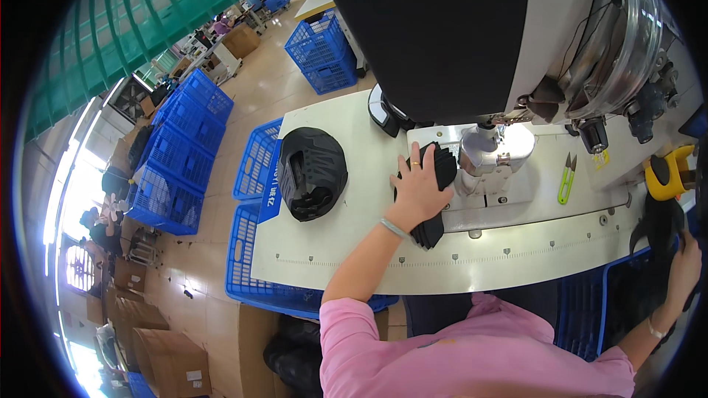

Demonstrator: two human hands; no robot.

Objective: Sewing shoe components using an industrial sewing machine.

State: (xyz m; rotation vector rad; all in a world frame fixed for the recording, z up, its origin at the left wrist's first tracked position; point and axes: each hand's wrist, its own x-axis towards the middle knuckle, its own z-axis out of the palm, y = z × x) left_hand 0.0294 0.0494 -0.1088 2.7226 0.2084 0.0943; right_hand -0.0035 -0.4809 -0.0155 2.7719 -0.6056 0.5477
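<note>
My left hand [419, 190] lies with its fingers spread on a stack of black cut pieces [428, 230], just left of the sewing machine's needle area [490, 151]. The stack's layered edges show below the wrist and beyond the fingers. Far out at the right, my right hand [687, 264] grips a black piece of material [656, 225] over the table's right end; its fingers are partly hidden. A dark moulded black shoe-like or cap-like item [313, 173] rests on the table to the left of my left hand.
Green-handled snips [566, 180] lie right of the machine bed. The large machine head [435, 29] overhangs the table [354, 265]. Blue crates [254, 158] stand against its left edge, with more crates [181, 151] across the aisle. A yellow tape dispenser-like object [670, 175] sits at the right.
</note>
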